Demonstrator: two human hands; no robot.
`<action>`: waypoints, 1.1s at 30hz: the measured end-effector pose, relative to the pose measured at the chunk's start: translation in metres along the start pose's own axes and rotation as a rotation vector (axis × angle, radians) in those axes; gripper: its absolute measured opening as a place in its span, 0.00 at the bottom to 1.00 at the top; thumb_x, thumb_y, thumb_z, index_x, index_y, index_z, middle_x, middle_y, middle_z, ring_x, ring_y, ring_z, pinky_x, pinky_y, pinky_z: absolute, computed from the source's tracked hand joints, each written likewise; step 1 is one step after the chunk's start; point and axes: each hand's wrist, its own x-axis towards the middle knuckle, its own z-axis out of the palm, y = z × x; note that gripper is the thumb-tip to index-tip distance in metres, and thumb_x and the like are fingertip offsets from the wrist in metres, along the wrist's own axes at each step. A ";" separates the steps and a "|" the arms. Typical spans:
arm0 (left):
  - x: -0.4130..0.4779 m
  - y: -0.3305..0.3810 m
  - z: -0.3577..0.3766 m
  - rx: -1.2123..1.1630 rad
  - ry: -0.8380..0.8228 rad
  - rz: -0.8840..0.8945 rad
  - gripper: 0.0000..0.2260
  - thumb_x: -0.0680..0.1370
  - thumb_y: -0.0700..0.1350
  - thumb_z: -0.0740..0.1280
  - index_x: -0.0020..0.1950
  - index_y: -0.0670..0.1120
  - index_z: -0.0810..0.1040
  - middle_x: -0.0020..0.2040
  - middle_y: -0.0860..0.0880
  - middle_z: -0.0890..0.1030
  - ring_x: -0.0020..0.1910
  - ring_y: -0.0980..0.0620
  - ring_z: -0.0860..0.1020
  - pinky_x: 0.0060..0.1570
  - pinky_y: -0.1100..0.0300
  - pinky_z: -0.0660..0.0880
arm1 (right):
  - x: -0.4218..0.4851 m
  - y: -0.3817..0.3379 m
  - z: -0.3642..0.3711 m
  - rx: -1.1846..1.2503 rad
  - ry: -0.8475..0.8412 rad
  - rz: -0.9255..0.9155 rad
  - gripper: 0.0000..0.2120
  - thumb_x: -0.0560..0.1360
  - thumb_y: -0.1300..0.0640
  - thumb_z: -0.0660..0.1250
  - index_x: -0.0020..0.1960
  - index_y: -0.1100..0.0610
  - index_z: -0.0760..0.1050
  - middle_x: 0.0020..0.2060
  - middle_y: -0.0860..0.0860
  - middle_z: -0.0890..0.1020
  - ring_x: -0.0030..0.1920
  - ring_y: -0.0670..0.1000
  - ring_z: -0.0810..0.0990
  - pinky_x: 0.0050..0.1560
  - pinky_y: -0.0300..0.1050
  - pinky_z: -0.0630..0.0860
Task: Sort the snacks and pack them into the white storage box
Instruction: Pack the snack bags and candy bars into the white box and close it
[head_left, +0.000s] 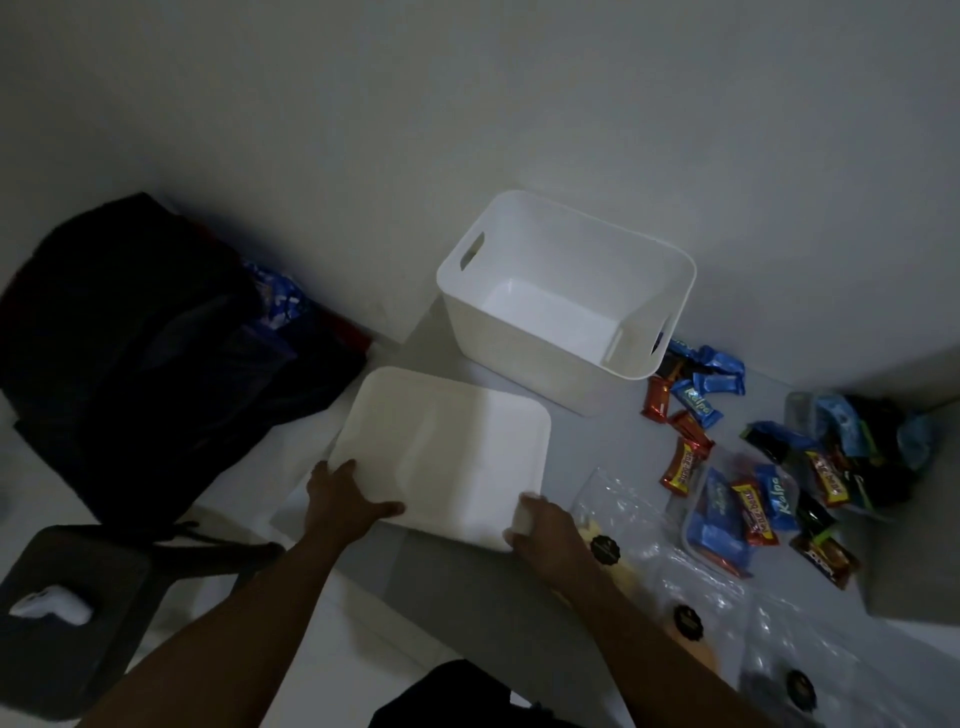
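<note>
Two bare forearms reach forward from the bottom of the view, over a dim floor beside a pale wall.

Largest is a slumped black bag (145, 332) on the left. Next, centre and against the wall, stands the white storage box (524, 364), open-topped with cut-out handles; nothing shows inside it. Just in front lies its white lid (447, 441), which both hands hold by the near edge. The left hand (343, 493) lies spread on the near left corner, its grip apart, fingers fairly straight and pressing. The right hand (540, 525) has its grip clamped around the near right corner.

A dark stool (67, 613) at lower left carries a small white object, too dim to name. Crinkled clear bags (618, 499) lie just beside the right hand.

Smallest are the snacks (696, 400): blue and red wrapped bars are scattered right of the box, and more are heaped in a clear tub (727, 525), none yet packed.

Held only along one edge, the lid could tip or swing and sweep bars away. Poor light may lead to similar wrappers being missorted, and the bars tucked behind the box could be overlooked.
</note>
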 end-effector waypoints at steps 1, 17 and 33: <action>0.002 0.001 0.004 0.048 -0.008 0.030 0.49 0.64 0.63 0.78 0.77 0.46 0.61 0.78 0.39 0.53 0.76 0.39 0.53 0.74 0.46 0.58 | 0.001 0.000 0.001 -0.025 -0.003 0.010 0.24 0.78 0.56 0.68 0.71 0.62 0.69 0.66 0.58 0.74 0.68 0.58 0.73 0.65 0.43 0.67; -0.007 0.041 0.039 0.279 -0.178 0.234 0.43 0.71 0.58 0.74 0.79 0.51 0.54 0.80 0.45 0.45 0.78 0.38 0.44 0.73 0.39 0.57 | -0.006 -0.003 -0.012 -0.012 0.064 0.000 0.19 0.77 0.65 0.64 0.67 0.63 0.72 0.64 0.62 0.75 0.64 0.61 0.75 0.62 0.49 0.72; -0.129 0.196 0.135 0.482 -0.231 0.859 0.36 0.68 0.69 0.65 0.70 0.51 0.69 0.67 0.47 0.71 0.68 0.43 0.67 0.65 0.43 0.68 | -0.118 0.145 -0.056 0.066 0.465 0.466 0.15 0.78 0.55 0.67 0.62 0.60 0.74 0.58 0.56 0.77 0.56 0.54 0.78 0.54 0.42 0.72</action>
